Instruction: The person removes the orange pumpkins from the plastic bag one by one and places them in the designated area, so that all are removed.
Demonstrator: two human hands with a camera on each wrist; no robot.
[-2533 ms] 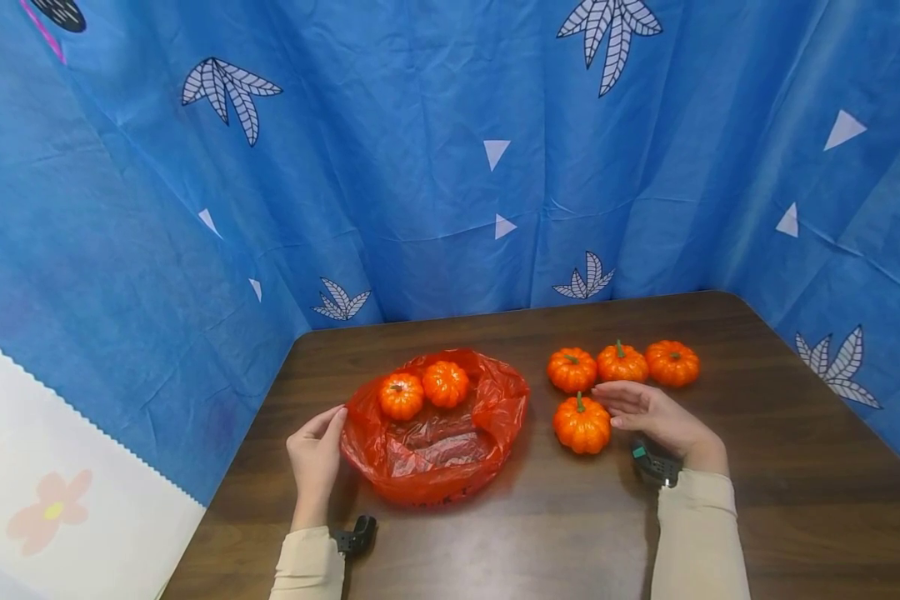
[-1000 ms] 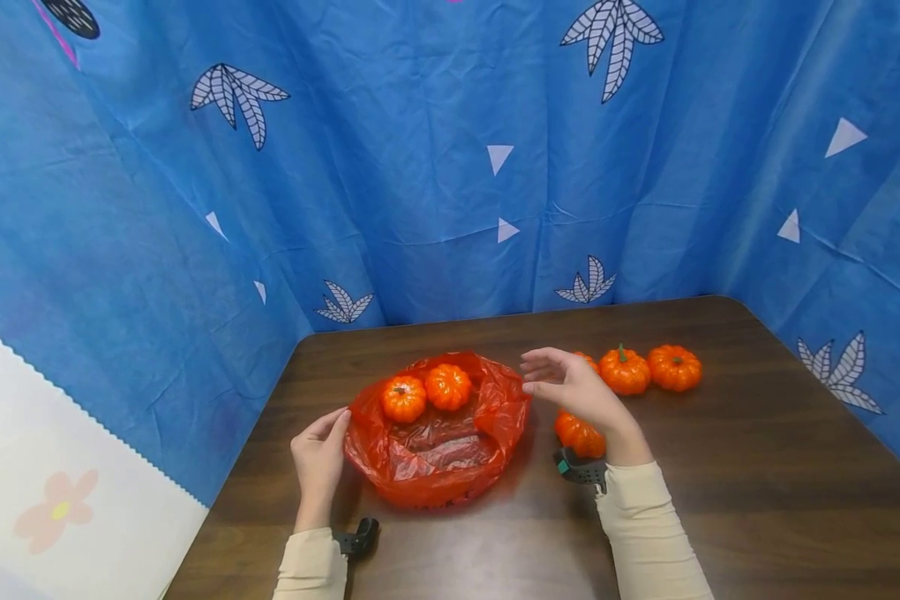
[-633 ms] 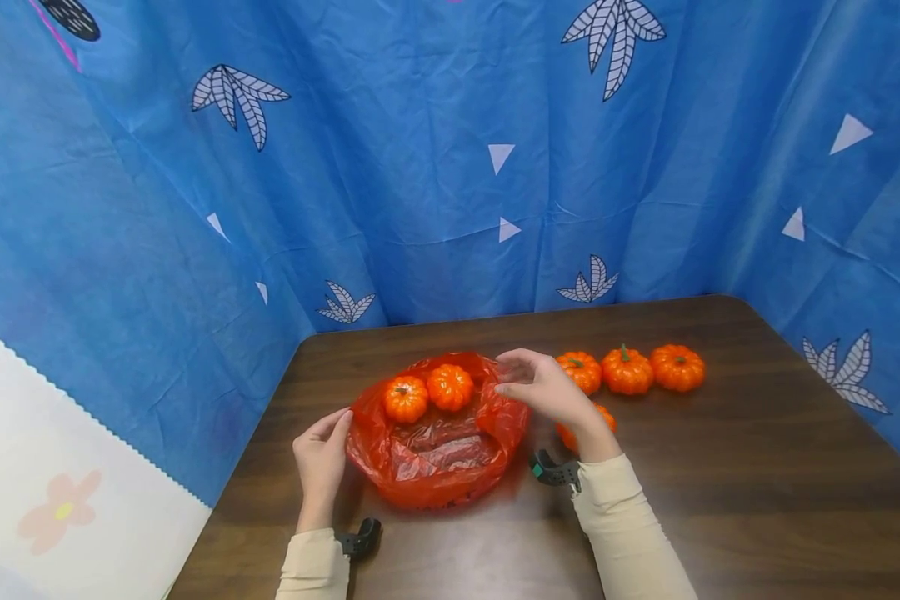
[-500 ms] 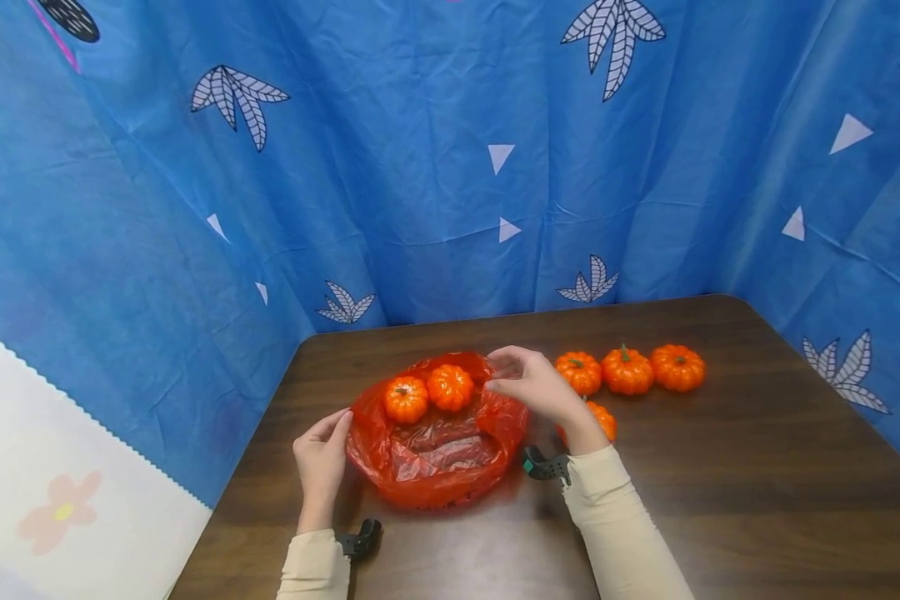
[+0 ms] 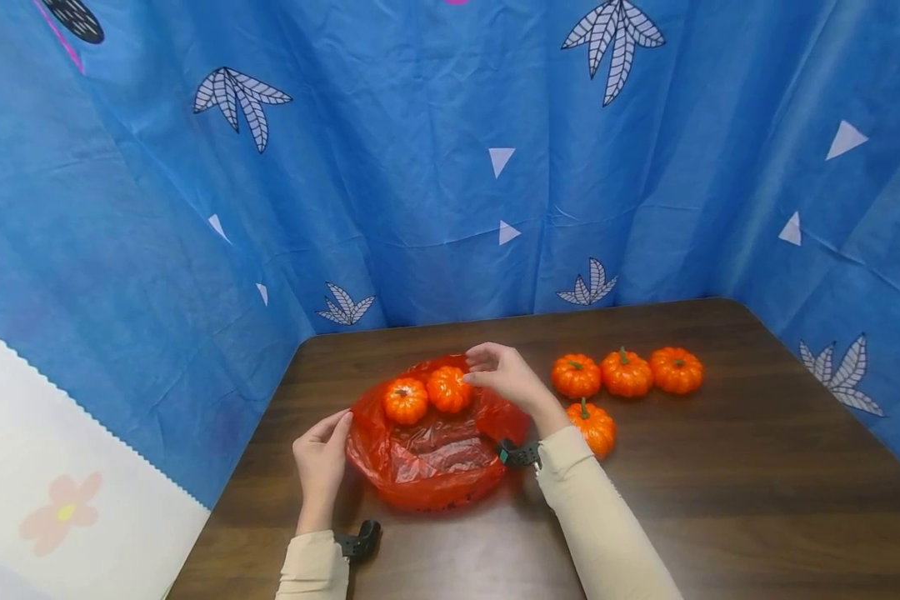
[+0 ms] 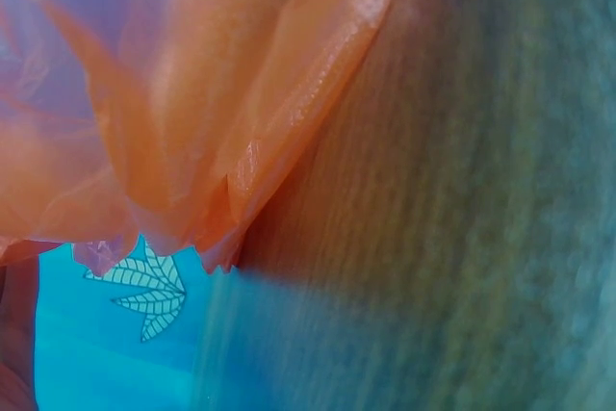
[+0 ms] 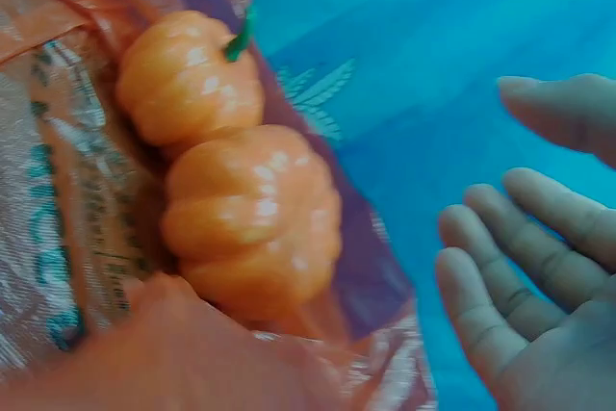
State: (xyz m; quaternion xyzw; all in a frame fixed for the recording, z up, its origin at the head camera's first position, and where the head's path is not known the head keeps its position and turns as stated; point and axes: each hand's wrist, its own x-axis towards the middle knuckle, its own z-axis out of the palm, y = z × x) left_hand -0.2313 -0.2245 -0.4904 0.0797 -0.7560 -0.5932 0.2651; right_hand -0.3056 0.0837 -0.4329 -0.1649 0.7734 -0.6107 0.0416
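Observation:
A red plastic bag (image 5: 438, 493) lies spread wide on the table, with two small orange pumpkins inside it, the left pumpkin (image 5: 405, 401) beside the right pumpkin (image 5: 447, 390). Between thumb and fingers, the left hand (image 5: 319, 458) pinches the bag's left rim; only a sliver of that hand shows in the left wrist view, beside the bag's orange-looking film (image 6: 221, 93). Over the bag's right side is the right hand (image 5: 512, 379), fingers loosely bent and holding nothing. The right wrist view shows this palm (image 7: 568, 363) apart from the nearer pumpkin (image 7: 255, 223).
Three pumpkins stand in a row at the back right: a left one (image 5: 576, 376), a middle one (image 5: 626, 372) and a right one (image 5: 677, 370). Another pumpkin (image 5: 594, 428) sits before them, near the right forearm. A blue curtain (image 5: 435, 167) hangs behind the brown table (image 5: 757, 467).
The right hand has moved left, from beside the front pumpkin on the table to over the bag, near the bagged pumpkins. The left hand keeps its pinch on the rim.

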